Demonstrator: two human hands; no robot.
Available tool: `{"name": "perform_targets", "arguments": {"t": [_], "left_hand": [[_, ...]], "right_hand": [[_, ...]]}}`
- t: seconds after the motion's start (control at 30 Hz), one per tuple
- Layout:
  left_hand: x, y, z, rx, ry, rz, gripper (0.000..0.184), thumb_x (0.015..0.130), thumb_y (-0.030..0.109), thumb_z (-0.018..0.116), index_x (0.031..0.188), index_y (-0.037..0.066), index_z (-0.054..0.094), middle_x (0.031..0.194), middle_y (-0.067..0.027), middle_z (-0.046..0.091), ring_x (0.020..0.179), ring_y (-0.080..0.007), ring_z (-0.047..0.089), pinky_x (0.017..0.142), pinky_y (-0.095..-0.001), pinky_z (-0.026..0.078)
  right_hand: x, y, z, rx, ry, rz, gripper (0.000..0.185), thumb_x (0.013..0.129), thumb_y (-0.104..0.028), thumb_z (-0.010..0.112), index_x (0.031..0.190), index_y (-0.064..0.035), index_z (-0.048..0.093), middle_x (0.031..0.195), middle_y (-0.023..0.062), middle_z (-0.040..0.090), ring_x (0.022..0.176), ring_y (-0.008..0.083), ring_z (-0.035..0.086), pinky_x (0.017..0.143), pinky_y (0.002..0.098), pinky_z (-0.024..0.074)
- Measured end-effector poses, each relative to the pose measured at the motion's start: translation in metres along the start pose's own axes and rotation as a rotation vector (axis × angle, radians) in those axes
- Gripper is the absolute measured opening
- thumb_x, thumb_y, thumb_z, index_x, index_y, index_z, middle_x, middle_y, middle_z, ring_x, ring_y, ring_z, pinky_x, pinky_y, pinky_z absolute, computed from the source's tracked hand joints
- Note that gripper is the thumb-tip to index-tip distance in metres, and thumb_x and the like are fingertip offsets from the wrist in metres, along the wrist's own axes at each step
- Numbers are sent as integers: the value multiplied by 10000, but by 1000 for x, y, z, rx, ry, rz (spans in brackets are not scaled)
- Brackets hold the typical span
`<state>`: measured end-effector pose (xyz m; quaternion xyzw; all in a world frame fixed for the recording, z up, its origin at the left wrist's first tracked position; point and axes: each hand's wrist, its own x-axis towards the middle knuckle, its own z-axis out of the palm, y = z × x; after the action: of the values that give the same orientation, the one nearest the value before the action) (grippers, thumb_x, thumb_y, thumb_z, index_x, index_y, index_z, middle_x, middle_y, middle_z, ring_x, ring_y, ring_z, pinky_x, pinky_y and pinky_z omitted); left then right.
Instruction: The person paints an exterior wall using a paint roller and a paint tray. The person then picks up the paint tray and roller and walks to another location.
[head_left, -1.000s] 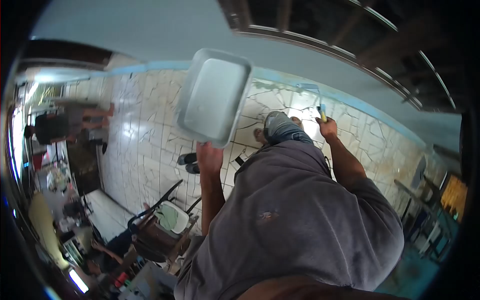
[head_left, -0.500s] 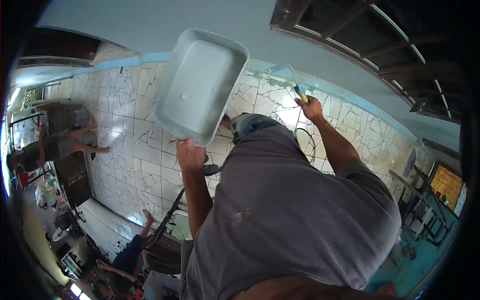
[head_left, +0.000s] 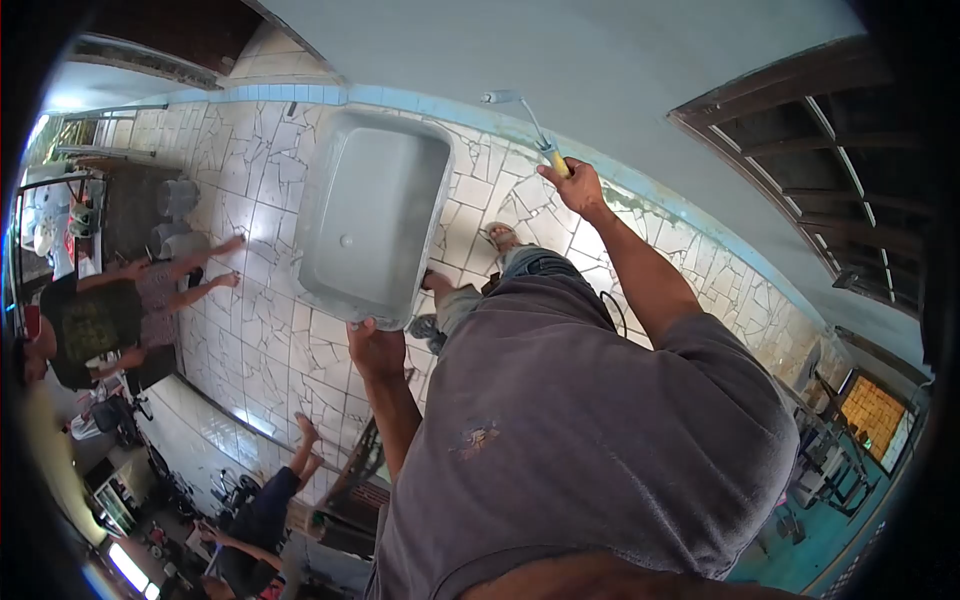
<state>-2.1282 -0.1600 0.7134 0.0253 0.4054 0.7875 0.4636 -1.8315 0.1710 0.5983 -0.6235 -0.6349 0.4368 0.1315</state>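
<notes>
My left hand [head_left: 378,350] is closed on the near edge of a large grey plastic basin [head_left: 385,215], its thumb over the rim. The basin is held out above the tiled floor, its inside facing me and coated in greyish paint. In my right hand [head_left: 578,190] is a small paint roller [head_left: 547,142], gripped by its yellow and blue handle. A bent wire leads from the handle to the pale roller head, which is in front of the pale blue-grey wall [head_left: 610,80]; whether it touches the wall I cannot tell.
A dark wooden window frame [head_left: 800,150] is set in the wall at right. Cracked-pattern white tiles [head_left: 250,190] cover the floor. One person [head_left: 100,310] sits at left and another [head_left: 265,510] at lower left. Metal equipment [head_left: 835,470] stands at lower right.
The basin has shifted slightly left and down in view. My right hand and the roller have moved left and up. The view has turned, and my feet now show on the floor.
</notes>
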Motion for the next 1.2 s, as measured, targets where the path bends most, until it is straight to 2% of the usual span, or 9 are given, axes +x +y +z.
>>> {"name": "perform_targets", "arguments": {"t": [0.17,0.3,0.47,0.53,0.7,0.73,0.77,0.87,1.2], "left_hand": [[63,82,-74,33,-117,-59,854,820,171,743,1580,-13,402,1521,-166,537,1417,-348,531,1203,-491,420],[112,159,-131,109,-186,-94,838,824,179,728,1577,-8,413,1531,-168,532,1422,-358,523,1207,-503,407],[184,231,-196,183,-309,-123,864,828,233,685,1622,64,392,1592,-162,494,1481,-393,481,1201,-617,404],[211,252,-212,201,-329,-121,856,827,241,681,1615,66,397,1593,-165,489,1481,-399,479,1193,-639,402],[273,304,-235,126,-274,-125,852,811,254,695,1593,71,411,1599,-172,471,1466,-423,484,1168,-691,403],[283,316,-234,83,-261,-117,766,821,173,630,1556,49,458,1555,-187,504,1463,-392,488,1232,-615,374],[300,322,-245,134,-232,-79,835,808,254,686,1580,77,425,1592,-163,477,1451,-435,489,1110,-704,437],[341,360,-260,207,-150,-97,791,818,261,677,1563,108,458,1579,-143,502,1439,-398,509,1105,-712,428],[482,531,-315,15,-190,-58,680,840,162,692,1494,45,548,1476,-138,613,1372,-353,572,1163,-586,441]], "right_hand": [[-20,-54,90,78,125,-45,624,886,-575,837,1078,5,715,787,160,711,730,276,670,723,437,537],[-59,-67,170,-51,227,-23,566,978,-545,747,1121,-5,660,904,255,705,895,471,690,790,504,536],[-115,-48,245,-70,339,103,507,1007,-512,721,1081,-19,629,905,264,700,913,487,692,788,525,533],[-137,-48,266,-85,261,297,615,990,-544,712,1291,-13,643,1113,276,749,1092,463,711,930,517,558],[-152,-64,327,-5,251,511,611,975,-541,720,1283,-16,662,1222,255,740,1164,445,699,982,507,551],[-143,-65,342,-34,253,521,612,976,-547,714,1288,-23,662,1238,251,737,1174,445,696,988,508,550],[-130,-68,358,-62,253,526,613,978,-553,707,1293,-29,662,1255,247,734,1184,445,692,995,508,549],[-74,-105,402,-79,226,480,616,977,-557,703,1290,-28,658,1255,255,732,1183,450,691,995,515,549],[209,-413,635,-1,200,63,616,971,-575,716,1253,-31,654,1143,236,762,1085,432,725,909,498,568]]}}
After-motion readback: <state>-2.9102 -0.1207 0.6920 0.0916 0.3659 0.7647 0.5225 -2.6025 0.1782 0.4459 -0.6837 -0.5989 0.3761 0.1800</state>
